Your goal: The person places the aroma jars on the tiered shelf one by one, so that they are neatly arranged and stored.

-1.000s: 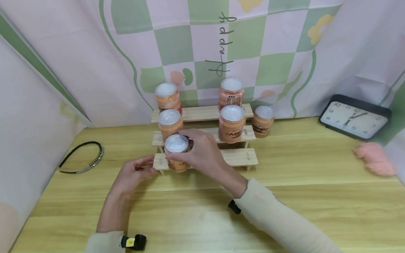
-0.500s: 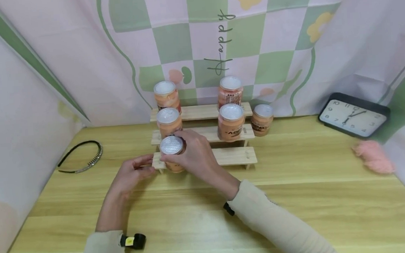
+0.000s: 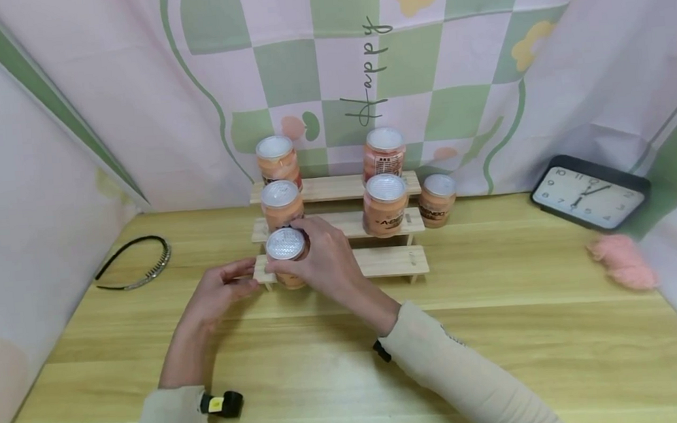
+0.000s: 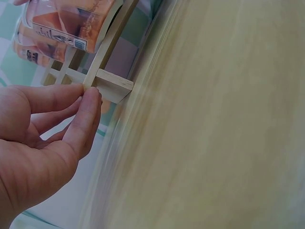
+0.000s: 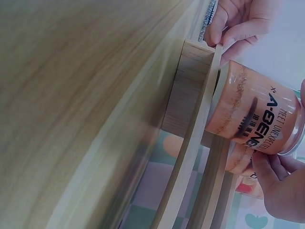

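Observation:
A three-tier wooden display stand stands in the middle of the table. My right hand grips an orange, silver-topped can at the left end of the lowest tier, thumb and fingers around its upper part. In the right wrist view that can is upright on the board, its black lettering showing. My left hand is at the left end of the same tier. In the left wrist view its thumb and fingertips pinch the end of the board.
Similar cans stand on the middle tier and top tier, at left and right. Another can is on the table beside the stand. A headband lies left; a clock and a pink fluffy bundle lie right.
My right hand has shifted the gripped can slightly left along the lowest tier, mostly in the first half second. My left hand stays at the board's end.

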